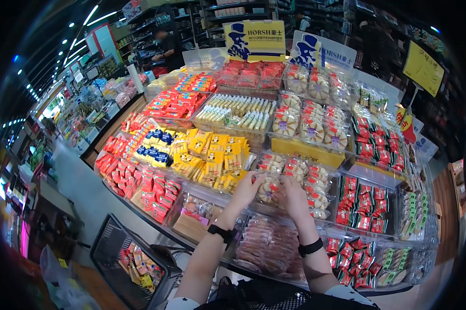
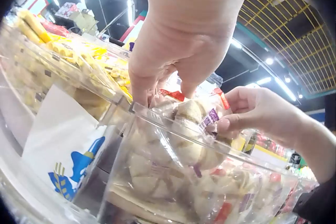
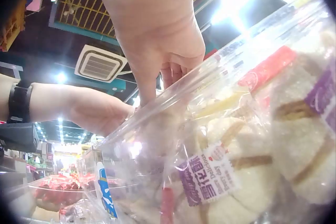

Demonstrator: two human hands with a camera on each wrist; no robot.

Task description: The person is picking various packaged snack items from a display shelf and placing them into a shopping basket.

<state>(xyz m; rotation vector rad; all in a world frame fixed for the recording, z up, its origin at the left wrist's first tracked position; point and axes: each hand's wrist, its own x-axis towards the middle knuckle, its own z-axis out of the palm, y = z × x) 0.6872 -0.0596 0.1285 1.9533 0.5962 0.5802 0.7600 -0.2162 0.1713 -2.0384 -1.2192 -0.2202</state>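
Note:
In the head view, a clear-wrapped round bread (image 1: 268, 190) lies at the front of a clear bin, between my left hand (image 1: 247, 190) and my right hand (image 1: 293, 197). The left wrist view shows the wrapped bread (image 2: 190, 113) at the bin's top edge, its wrapper red and purple. My left hand (image 2: 184, 48) reaches down with bent fingers gripping its wrapper. My right hand (image 2: 262, 112) pinches the other side, thumb by the purple label. Seen from the right wrist, the bin wall partly hides the right hand's (image 3: 157, 35) fingertips; more wrapped breads (image 3: 236, 166) fill the bin.
Yellow packets (image 1: 217, 155) fill the bin to the left, red-and-green packets (image 1: 364, 204) the one to the right. Flat wrapped goods (image 1: 266, 245) lie in front. A dark basket (image 1: 106, 258) with packets stands at lower left. A person (image 1: 168, 49) is at the back.

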